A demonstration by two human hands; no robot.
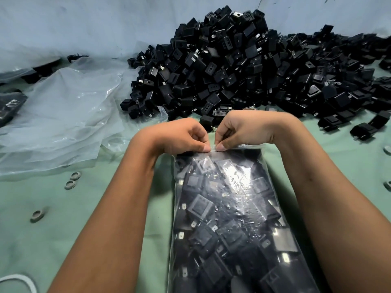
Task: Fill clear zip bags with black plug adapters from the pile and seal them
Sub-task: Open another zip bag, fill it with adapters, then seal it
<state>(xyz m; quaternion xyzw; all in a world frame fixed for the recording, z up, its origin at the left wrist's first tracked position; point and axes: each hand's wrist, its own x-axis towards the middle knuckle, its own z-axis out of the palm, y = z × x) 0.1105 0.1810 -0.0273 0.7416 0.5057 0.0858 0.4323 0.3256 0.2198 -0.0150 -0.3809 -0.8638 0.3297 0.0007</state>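
Observation:
A clear zip bag [228, 212] packed with black plug adapters lies lengthwise on the green table in front of me. My left hand [179, 136] and my right hand [243, 130] meet at the bag's far end, each pinching the zip strip between thumb and fingers, thumbs almost touching near the strip's middle. Behind the hands a big pile of loose black plug adapters [243, 66] spreads across the back and right of the table.
A heap of empty clear bags [63, 115] lies at the left. Filled bags [10, 106] sit at the far left edge. Several small grey rings [70, 183] are scattered on the green cloth [63, 240]. Stray adapters [364, 129] lie at the right.

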